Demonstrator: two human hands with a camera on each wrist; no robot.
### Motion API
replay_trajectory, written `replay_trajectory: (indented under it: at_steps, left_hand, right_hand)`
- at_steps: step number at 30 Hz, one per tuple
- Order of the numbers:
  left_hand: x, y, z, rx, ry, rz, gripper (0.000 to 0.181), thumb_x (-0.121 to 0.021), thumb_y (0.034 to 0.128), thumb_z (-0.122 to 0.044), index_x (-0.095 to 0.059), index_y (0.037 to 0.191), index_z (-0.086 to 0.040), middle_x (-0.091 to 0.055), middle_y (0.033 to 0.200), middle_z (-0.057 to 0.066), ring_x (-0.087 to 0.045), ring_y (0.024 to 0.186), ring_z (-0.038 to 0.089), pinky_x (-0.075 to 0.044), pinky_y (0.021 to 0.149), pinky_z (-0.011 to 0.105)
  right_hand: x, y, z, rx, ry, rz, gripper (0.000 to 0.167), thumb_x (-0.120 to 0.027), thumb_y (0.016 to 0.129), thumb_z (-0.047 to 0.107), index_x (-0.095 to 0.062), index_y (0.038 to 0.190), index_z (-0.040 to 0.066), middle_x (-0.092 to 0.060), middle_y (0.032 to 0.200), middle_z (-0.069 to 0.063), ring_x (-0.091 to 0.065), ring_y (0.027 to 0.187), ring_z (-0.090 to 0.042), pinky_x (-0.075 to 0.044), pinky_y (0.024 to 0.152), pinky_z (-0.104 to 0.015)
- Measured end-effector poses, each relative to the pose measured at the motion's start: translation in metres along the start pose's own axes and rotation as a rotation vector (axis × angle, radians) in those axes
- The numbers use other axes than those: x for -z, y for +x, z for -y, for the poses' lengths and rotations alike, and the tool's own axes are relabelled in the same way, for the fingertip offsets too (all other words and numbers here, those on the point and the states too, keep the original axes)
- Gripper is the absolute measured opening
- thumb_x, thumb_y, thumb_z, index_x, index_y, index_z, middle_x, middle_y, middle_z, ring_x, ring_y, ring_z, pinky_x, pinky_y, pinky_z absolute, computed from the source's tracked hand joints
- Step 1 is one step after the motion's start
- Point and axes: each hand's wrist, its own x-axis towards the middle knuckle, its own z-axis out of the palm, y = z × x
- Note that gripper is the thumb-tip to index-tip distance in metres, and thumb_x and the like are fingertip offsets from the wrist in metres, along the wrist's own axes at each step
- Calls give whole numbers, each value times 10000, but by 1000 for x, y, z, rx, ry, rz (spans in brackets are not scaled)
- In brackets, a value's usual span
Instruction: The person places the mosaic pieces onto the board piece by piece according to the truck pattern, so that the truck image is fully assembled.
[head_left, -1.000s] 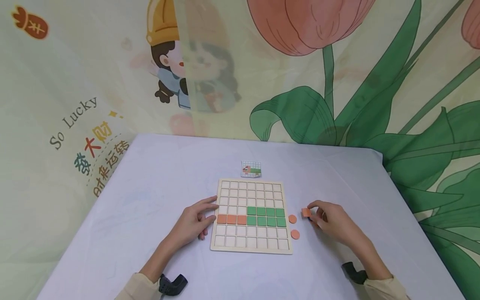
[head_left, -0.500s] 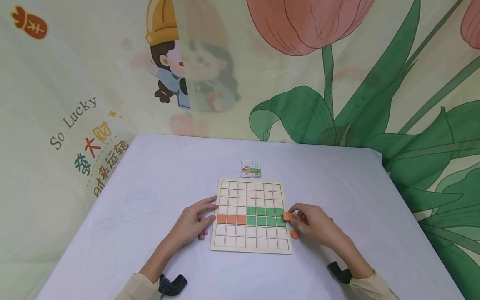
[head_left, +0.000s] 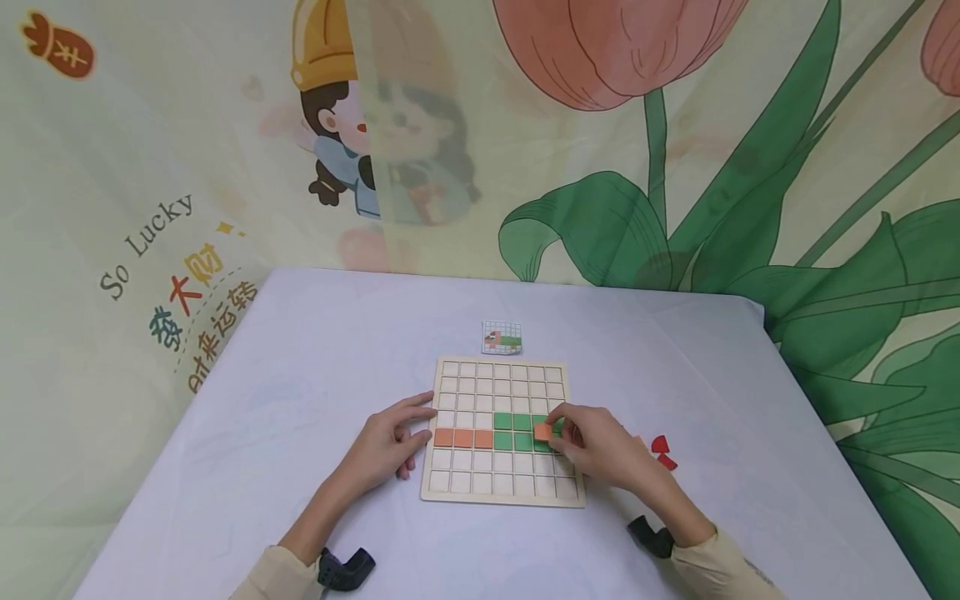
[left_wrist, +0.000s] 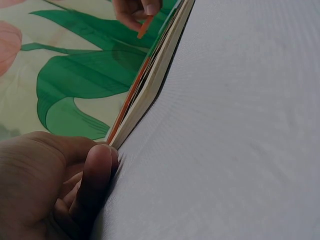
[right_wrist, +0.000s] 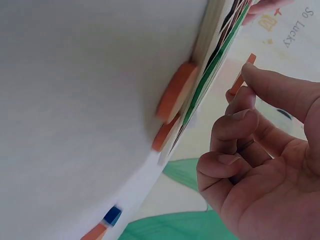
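Note:
The pale grid board [head_left: 502, 502] lies on the table, with a run of orange squares [head_left: 463, 438] at the left of one row and green squares [head_left: 513, 422] in two rows at the right. My left hand [head_left: 382, 446] rests its fingertips against the board's left edge; the left wrist view shows the thumb [left_wrist: 98, 162] touching that edge. Between thumb and fingertips my right hand [head_left: 611, 446] pinches an orange square piece [head_left: 543, 432], held above the green squares. The right wrist view shows this piece [right_wrist: 251, 60] clear of the board, edge-on.
A small picture card [head_left: 502, 337] lies behind the board. Two red pieces [head_left: 660, 444] lie right of my right hand. Two orange discs [right_wrist: 177, 92] beside the board and a blue piece [right_wrist: 112, 215] show in the right wrist view.
My right hand has moved left with the orange square from beside the board to over its green squares, covering the discs and uncovering the red pieces. My left hand has stayed in place.

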Motion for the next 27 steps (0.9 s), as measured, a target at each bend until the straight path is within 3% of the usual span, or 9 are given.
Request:
replay_trajectory:
  at_steps: [27]
  left_hand:
    - [0,0,1,-16,1,6,406,-725,981,-48,-690,1385,-67,-522,1638,9,-588,454,140,-549,428,298]
  right_hand:
    - [-13,37,38,33,-24,24,200,-788,967,182,-740,1156,138,-585,735,65,-527,678,-94,-447,600,-206]
